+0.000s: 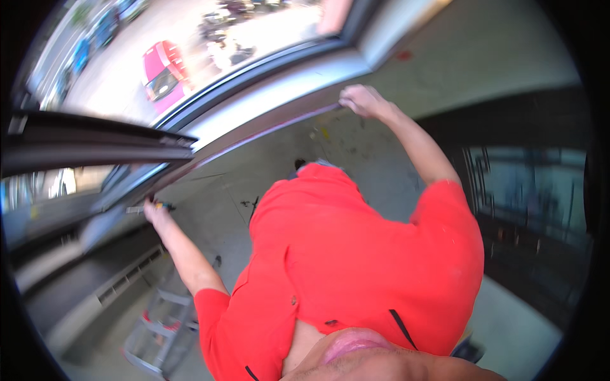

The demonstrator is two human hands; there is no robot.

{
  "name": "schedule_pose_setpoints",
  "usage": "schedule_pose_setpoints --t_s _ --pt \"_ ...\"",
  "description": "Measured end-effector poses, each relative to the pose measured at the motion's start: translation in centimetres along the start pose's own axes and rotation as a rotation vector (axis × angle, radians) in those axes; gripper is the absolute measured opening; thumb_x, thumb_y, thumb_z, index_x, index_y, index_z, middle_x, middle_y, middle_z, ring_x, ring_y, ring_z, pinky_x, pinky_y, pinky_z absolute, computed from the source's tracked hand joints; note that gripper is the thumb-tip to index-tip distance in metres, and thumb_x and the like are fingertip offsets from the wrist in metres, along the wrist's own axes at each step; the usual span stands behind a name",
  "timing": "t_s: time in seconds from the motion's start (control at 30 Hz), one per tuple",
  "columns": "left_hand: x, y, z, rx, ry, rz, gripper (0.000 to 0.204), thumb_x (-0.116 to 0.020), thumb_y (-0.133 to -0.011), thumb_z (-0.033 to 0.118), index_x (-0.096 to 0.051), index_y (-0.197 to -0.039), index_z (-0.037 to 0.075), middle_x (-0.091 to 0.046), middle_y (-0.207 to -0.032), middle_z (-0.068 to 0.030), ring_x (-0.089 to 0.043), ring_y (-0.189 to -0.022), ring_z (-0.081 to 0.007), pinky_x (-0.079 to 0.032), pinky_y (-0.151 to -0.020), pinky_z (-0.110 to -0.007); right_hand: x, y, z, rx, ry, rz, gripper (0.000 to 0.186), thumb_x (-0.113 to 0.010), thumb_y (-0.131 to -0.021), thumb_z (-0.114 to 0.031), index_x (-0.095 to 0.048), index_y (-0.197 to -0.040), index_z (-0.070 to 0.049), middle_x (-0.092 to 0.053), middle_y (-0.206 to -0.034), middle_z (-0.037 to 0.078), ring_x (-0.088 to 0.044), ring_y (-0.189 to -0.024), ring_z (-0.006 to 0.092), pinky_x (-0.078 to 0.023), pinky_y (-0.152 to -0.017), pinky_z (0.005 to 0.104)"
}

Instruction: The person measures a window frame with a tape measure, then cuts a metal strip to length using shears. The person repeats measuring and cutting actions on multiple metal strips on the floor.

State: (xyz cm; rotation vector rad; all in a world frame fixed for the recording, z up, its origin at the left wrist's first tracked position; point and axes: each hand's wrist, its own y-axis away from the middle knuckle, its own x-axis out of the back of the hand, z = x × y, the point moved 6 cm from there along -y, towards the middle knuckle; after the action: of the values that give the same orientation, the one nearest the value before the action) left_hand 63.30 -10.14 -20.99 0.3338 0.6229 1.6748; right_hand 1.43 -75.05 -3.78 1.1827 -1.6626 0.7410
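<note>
A long thin reddish strip [273, 129] runs along the inner edge of the window sill [279, 95]. My right hand [362, 100] is closed at the strip's right end, with the fingers curled. At the left, my left hand [153, 211] is closed below the window frame's corner. A small object with yellow and dark parts [166, 206] shows beside it, and a thin pale piece [135, 209] sticks out on the other side. Blur hides what that hand grips. Both arms are stretched apart in front of my red shirt [362, 254].
An open dark window sash [95, 143] juts in from the left. Outside, a red car [165, 73] stands on the pavement. A grey stepladder [162, 330] stands at lower left on the grey floor [222, 190]. Dark-framed glazing [527, 184] is on the right.
</note>
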Motion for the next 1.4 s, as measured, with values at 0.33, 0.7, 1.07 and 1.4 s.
schedule_pose_setpoints --t_s 0.33,0.7,1.07,1.4 --pt "-7.7 3.6 -1.1 0.078 0.043 0.032 0.027 -0.065 -0.108 0.029 -0.076 -0.093 0.01 -0.065 -0.072 0.0033 -0.041 -0.052 -0.0052 -0.03 -0.041 -0.02 2.7 9.7 11.6 -0.437 0.131 0.161 0.027 -0.061 -0.106 -0.034 -0.073 -0.103 -0.01 -0.074 -0.104 0.014 -0.07 -0.103 0.0388 -0.057 -0.088 0.0524" --pt "-8.8 2.0 -1.2 0.1 0.006 0.035 0.028 -0.065 -0.108 0.03 -0.075 -0.091 0.01 -0.063 -0.07 0.0039 -0.039 -0.051 -0.0059 -0.029 -0.043 -0.022 4.0 9.0 15.9 -0.543 0.217 0.296 0.025 -0.062 -0.104 -0.025 -0.074 -0.093 -0.005 -0.076 -0.099 0.018 -0.072 -0.098 0.0388 -0.055 -0.089 0.052" --pt "-9.0 3.1 -1.0 0.063 -0.02 0.072 0.027 -0.062 -0.109 0.029 -0.077 -0.098 0.01 -0.057 -0.067 0.0054 -0.035 -0.05 -0.0048 -0.029 -0.042 -0.022 4.8 8.6 15.1 -0.649 0.261 0.326 0.023 -0.064 -0.102 -0.024 -0.08 -0.096 -0.008 -0.078 -0.099 0.016 -0.074 -0.097 0.0372 -0.056 -0.09 0.0494" --pt "-9.8 3.6 -0.9 0.059 -0.041 0.068 0.027 -0.063 -0.109 0.03 -0.077 -0.098 0.01 -0.059 -0.069 0.0047 -0.036 -0.05 -0.0055 -0.028 -0.043 -0.022 4.2 8.5 16.1 -0.621 0.191 0.325 0.02 -0.063 -0.099 -0.018 -0.082 -0.099 -0.01 -0.078 -0.1 0.016 -0.074 -0.099 0.0379 -0.057 -0.091 0.0488"
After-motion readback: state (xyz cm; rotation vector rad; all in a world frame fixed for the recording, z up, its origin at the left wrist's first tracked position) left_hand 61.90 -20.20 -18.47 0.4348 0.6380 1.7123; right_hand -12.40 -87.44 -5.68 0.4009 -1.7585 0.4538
